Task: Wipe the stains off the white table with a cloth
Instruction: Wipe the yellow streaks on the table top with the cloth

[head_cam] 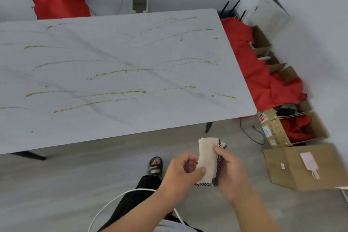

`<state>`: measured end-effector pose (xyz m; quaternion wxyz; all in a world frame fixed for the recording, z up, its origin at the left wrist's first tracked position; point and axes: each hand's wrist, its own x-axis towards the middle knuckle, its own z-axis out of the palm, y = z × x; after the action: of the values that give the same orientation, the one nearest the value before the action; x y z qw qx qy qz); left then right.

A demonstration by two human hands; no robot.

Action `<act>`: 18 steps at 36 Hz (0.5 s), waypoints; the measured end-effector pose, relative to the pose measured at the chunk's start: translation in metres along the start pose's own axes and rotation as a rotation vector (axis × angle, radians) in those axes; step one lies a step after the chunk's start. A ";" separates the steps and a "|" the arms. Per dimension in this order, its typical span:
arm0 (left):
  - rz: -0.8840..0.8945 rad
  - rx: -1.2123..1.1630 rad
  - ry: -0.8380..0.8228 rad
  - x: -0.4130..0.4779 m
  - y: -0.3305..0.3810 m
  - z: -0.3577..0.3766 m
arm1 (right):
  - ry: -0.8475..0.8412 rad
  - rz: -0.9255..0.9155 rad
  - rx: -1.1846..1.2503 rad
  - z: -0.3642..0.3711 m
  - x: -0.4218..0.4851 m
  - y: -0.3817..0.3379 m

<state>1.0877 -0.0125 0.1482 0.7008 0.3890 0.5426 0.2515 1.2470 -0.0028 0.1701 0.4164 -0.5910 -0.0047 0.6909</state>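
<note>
Both hands, left (183, 170) and right (230, 168), had fingers clamped on a folded cream fluffy cloth (207, 158) near the yellow-streaked white marble surface (131, 118).

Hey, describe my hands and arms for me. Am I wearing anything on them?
Both are bare. The left hand and right hand have no gloves and no rings that show. The forearms run bare to the frame's edge, with no sleeves, watch or bands at the wrists. A thin white cable loops beneath the left arm.

One table (131, 120), one cloth (206, 158), two hands: left hand (181, 170), right hand (230, 171)
</note>
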 end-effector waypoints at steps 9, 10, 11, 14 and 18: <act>0.007 -0.021 0.085 0.115 0.030 0.038 | -0.024 0.080 -0.028 -0.010 0.075 -0.088; 0.012 -0.030 0.081 0.131 0.034 0.040 | -0.029 0.093 -0.042 -0.011 0.087 -0.101; 0.014 -0.049 0.069 0.150 0.040 0.043 | -0.033 0.111 -0.058 -0.011 0.100 -0.118; 0.028 -0.051 0.004 0.186 0.059 0.055 | -0.001 0.127 -0.131 -0.015 0.124 -0.157; 0.043 0.043 -0.006 0.234 0.100 0.085 | 0.070 0.101 -0.179 -0.024 0.150 -0.224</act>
<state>1.2427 0.2027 0.1066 0.6882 0.4162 0.5372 0.2540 1.4010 0.2190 0.1528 0.3266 -0.6491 -0.0220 0.6867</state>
